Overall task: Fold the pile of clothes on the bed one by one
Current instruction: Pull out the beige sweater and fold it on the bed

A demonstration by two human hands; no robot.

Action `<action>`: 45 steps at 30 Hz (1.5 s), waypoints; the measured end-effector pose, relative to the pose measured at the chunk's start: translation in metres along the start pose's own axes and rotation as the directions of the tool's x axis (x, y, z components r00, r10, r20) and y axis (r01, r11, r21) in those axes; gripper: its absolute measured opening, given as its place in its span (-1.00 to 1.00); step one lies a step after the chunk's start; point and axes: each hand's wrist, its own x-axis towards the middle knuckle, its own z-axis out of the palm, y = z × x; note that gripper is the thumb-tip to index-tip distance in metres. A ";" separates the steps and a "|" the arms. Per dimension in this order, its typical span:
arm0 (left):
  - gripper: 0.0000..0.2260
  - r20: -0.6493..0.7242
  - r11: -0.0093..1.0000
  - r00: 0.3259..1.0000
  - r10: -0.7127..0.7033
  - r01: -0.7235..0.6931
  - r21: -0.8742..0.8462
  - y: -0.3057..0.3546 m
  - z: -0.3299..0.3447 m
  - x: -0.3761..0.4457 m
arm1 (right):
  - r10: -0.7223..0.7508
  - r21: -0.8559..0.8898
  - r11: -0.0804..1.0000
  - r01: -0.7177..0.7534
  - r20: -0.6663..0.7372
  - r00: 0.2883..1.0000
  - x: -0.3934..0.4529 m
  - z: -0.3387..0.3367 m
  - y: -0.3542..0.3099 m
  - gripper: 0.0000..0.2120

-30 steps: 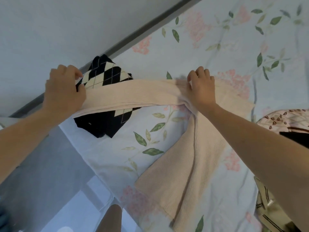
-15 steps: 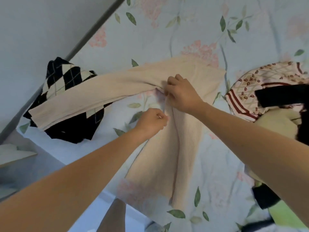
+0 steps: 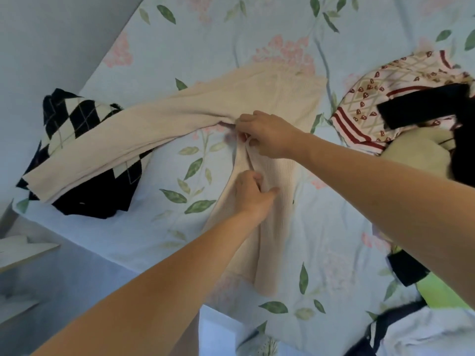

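Note:
A cream ribbed sweater [image 3: 280, 98] lies spread on the floral bedsheet [image 3: 205, 47]. One sleeve stretches left across a folded black-and-white argyle garment [image 3: 77, 116]. My right hand [image 3: 267, 134] pinches the sweater's fabric near the armpit. Just below it, my left hand [image 3: 252, 194] grips a fold along the sweater's body edge. At the right lies a pile of clothes [image 3: 411, 98] with a patterned red-striped piece, a black piece and a pale yellow one.
The bed's left edge [image 3: 77, 227] drops to a grey floor. A wall [image 3: 51, 34] runs along the upper left. More dark and lime-green clothes [image 3: 437, 291] sit at the lower right.
My left hand let go of the sleeve end at the left and came to the sweater's body. My right hand shifted from the shoulder to the armpit. The view swung right.

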 end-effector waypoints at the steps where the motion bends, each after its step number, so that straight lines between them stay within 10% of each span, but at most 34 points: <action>1: -0.63 -0.053 0.998 0.998 -0.023 0.020 -0.068 0.001 0.001 -0.002 | -0.003 0.046 0.999 0.005 -0.038 0.999 -0.002 -0.001 0.000 -0.76; 5: -0.70 -0.005 0.960 0.993 -0.119 0.114 -0.255 0.000 -0.002 0.001 | 0.008 0.089 0.996 0.005 -0.148 0.989 -0.007 -0.004 -0.003 -0.83; 13: -0.76 -0.300 0.982 0.938 0.171 -0.137 0.132 -0.036 -0.051 0.001 | 0.191 0.146 0.977 -0.153 -0.300 0.934 -0.013 0.028 -0.023 -0.57; 23: -0.79 0.019 0.998 0.998 0.067 -0.067 0.010 -0.053 -0.077 -0.030 | 0.579 0.245 0.813 -0.529 -0.444 0.684 -0.084 0.083 -0.049 -0.43; 29: -0.68 -0.034 0.945 0.986 0.161 -0.144 0.294 -0.087 -0.097 -0.049 | 0.938 0.871 0.235 -0.432 -0.087 0.334 -0.100 0.091 -0.074 -0.33; 39: -0.70 0.077 0.940 0.995 0.068 -0.090 0.330 -0.113 -0.109 -0.072 | 0.804 0.791 0.029 -0.611 0.345 0.484 -0.147 0.117 -0.149 -0.69; 45: -0.71 -0.139 0.808 0.940 0.310 -0.184 0.560 -0.116 -0.105 -0.081 | 0.885 0.798 -0.023 -0.602 0.297 0.359 -0.182 0.140 -0.189 -0.81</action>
